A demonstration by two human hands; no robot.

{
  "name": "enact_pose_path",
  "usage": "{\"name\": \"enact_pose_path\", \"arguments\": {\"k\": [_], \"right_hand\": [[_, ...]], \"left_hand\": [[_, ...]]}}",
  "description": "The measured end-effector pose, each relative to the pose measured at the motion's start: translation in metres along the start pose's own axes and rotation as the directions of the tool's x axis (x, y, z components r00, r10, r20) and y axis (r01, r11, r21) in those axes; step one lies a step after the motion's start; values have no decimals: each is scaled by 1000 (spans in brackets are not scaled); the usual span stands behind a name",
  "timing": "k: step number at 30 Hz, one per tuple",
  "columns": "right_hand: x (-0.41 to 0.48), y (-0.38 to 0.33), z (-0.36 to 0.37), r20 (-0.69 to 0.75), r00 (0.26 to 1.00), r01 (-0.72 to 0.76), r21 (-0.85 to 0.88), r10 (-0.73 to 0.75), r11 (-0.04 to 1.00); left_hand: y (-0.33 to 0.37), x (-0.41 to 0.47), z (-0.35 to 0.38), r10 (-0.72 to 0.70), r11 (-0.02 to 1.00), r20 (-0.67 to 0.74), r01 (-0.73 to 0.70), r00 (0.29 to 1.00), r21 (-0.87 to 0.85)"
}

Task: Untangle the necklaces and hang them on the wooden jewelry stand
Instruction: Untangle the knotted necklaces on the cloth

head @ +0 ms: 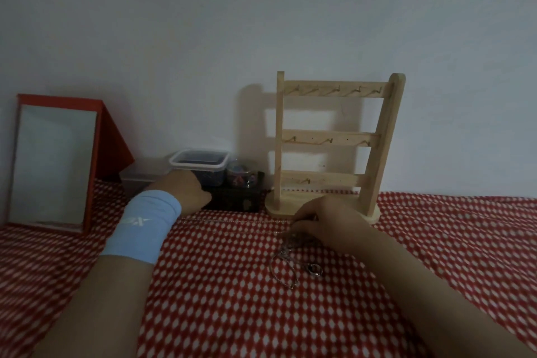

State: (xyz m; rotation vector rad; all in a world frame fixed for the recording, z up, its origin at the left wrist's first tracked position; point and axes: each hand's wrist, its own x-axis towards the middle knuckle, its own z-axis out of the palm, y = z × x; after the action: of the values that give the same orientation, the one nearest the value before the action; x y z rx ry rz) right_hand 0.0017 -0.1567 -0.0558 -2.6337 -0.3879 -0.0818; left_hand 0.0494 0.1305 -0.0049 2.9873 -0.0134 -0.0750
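A: What are the fingertips of the right hand (328, 222) doing, just in front of the wooden jewelry stand (331, 138)?
B: Can't tell; the hand's back hides them, and the necklaces (286, 264) by it blur into one tangle.
A: And left of the stand?
B: Fingers of the left hand (183, 189) are hidden too, against a dark box (235, 198); the contents of the jar (242, 177) are unreadable.

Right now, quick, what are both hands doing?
Left hand: fingers hidden, cannot tell.
Right hand: pinching the tangled necklaces.
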Motion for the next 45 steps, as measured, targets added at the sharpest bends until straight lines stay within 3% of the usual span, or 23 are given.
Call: {"name": "enact_pose_path", "arguments": {"k": [6, 10, 12, 14, 16, 20, 24, 26, 28, 29, 31, 32, 33, 34, 37, 40, 42, 45], "right_hand": [[1, 0, 0, 15, 997, -70, -68, 71, 995], [0, -9, -3, 94, 993, -62, -124, 74, 990], [-2, -16, -9, 111, 991, -60, -165, 79, 984], [-5, -20, -15, 125, 988, -56, -259, 91, 964], [-3, -20, -17, 152, 982, -60, -293, 108, 954], [2, -13, -18, 71, 976, -186, -212, 205, 959], [-1, -4, -20, -143, 958, -246, 22, 247, 969], [-3, -7, -20, -192, 929, -272, 229, 317, 935], [-3, -14, -20, -166, 888, -247, 614, 429, 750], [-3, -19, -21, -105, 879, -202, 803, 466, 561], [-5, -26, -23, 24, 894, -109, 980, 448, 166], [-4, -26, -24, 57, 902, -102, 991, 429, 83], [-2, -25, -24, 68, 903, -119, 988, 425, 94], [0, -23, -23, 59, 897, -147, 975, 438, 168], [4, -14, -23, -89, 872, -193, 841, 482, 505], [0, -12, -25, -281, 883, -233, 432, 376, 871], [0, -6, -23, -239, 921, -295, 90, 308, 951], [5, 0, -14, -117, 938, -345, -349, 325, 871]], "left_hand": [[9, -16, 25, -24, 996, 102, 16, 994, 82], [25, -31, 28, 31, 990, -124, -14, 992, 140], [39, -33, 31, 147, 989, -185, -139, 972, 53], [58, -38, 40, 312, 944, -63, -317, 948, -89], [75, -41, 57, 401, 912, 85, -388, 912, -135], [76, -36, 73, 385, 904, -18, -381, 923, -194], [60, -38, 66, 299, 869, -29, -285, 954, -404], [49, -36, 60, 259, 843, -9, -231, 966, -487], [40, -36, 54, 239, 838, 5, -204, 971, -506], [37, -36, 52, 231, 829, 12, -190, 973, -527], [30, -37, 49, 213, 798, 40, -150, 976, -583], [27, -37, 48, 211, 786, 47, -141, 976, -603], [23, -37, 46, 215, 781, 42, -146, 976, -607], [20, -37, 44, 222, 783, 33, -158, 975, -601], [13, -38, 36, 226, 794, 7, -181, 974, -581], [10, -37, 31, 238, 782, 10, -185, 971, -595], [9, -35, 29, 255, 796, 7, -206, 967, -569], [10, -32, 26, 272, 830, 10, -230, 962, -508]]}}
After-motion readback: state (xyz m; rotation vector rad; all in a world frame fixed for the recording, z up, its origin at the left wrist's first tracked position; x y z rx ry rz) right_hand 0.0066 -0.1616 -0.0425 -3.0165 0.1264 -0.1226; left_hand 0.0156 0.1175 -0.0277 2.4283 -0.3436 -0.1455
